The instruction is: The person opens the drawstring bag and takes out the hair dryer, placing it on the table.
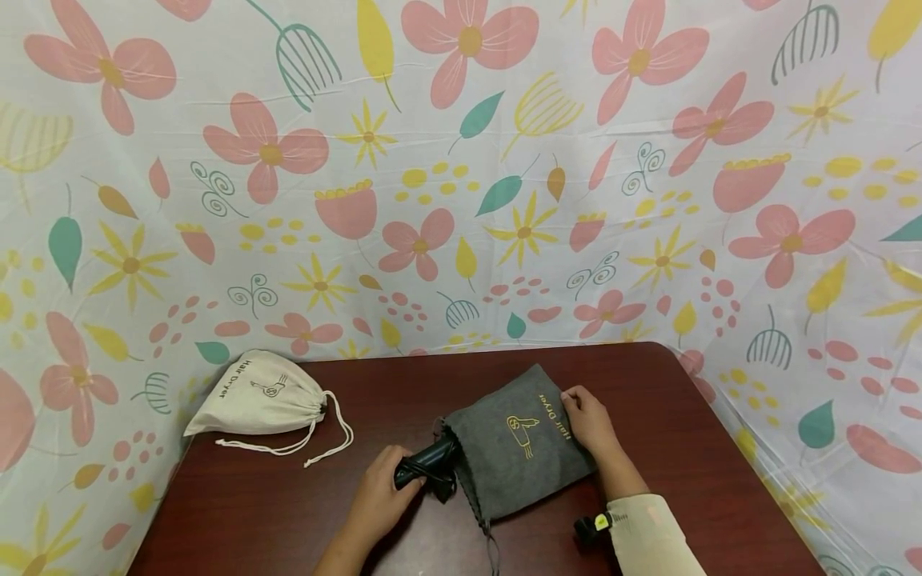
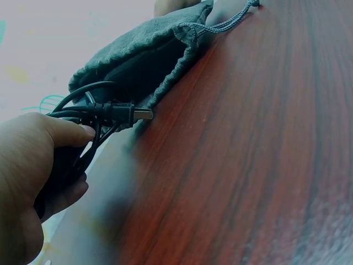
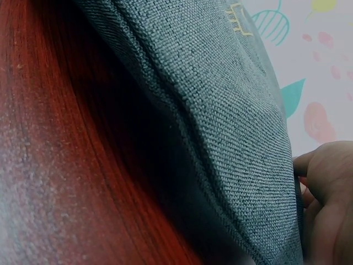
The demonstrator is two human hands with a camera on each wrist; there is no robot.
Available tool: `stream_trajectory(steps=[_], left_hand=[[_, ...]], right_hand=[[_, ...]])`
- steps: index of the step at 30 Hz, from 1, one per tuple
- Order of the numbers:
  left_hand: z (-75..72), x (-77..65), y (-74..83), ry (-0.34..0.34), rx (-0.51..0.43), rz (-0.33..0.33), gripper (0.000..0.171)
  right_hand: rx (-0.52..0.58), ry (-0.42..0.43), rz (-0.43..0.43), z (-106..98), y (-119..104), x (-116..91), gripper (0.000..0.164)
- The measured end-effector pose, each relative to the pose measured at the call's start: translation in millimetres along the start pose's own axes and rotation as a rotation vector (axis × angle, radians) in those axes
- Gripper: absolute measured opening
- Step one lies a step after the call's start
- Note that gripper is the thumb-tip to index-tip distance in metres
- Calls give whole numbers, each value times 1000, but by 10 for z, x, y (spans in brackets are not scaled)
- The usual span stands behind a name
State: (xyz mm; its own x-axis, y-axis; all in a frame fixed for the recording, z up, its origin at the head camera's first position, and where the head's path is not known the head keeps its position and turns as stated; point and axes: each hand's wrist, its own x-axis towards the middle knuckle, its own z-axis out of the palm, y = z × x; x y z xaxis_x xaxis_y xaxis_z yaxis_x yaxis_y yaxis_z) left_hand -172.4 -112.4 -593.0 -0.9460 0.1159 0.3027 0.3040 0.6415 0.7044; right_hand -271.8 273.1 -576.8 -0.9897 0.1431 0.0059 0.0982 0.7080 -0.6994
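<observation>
My left hand (image 1: 380,490) grips the black handle of a hair dryer (image 1: 430,462), its cord bundled around it. The dryer's other end is hidden inside a grey drawstring bag (image 1: 490,472), whose mouth faces left. In the left wrist view, a two-pin plug (image 2: 124,113) sticks out of the cord bundle beside the gaping bag mouth. My right hand (image 1: 592,420) pinches the bag's closed far end, next to the yellow "Hair Dryer" lettering. In the right wrist view, the fabric bulges above the table and the thumb lies against its edge.
A cream drawstring bag (image 1: 262,400), also marked "Hair Dryer", lies at the back left of the dark red wooden table (image 1: 238,512), its white cords trailing right. A flowered cloth (image 1: 461,184) hangs behind the table. The grey bag's drawstring (image 1: 493,552) hangs toward the front.
</observation>
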Motion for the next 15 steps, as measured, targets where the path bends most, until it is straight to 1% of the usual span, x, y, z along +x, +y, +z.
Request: stream_trajectory(steps=[7, 15], left_hand=[[-10, -5, 0, -9, 9, -7, 33], [-9, -4, 2, 10, 9, 13, 33]], right_hand=[[5, -14, 10, -13, -1, -4, 23], [1, -9, 7, -21, 15, -9, 22]])
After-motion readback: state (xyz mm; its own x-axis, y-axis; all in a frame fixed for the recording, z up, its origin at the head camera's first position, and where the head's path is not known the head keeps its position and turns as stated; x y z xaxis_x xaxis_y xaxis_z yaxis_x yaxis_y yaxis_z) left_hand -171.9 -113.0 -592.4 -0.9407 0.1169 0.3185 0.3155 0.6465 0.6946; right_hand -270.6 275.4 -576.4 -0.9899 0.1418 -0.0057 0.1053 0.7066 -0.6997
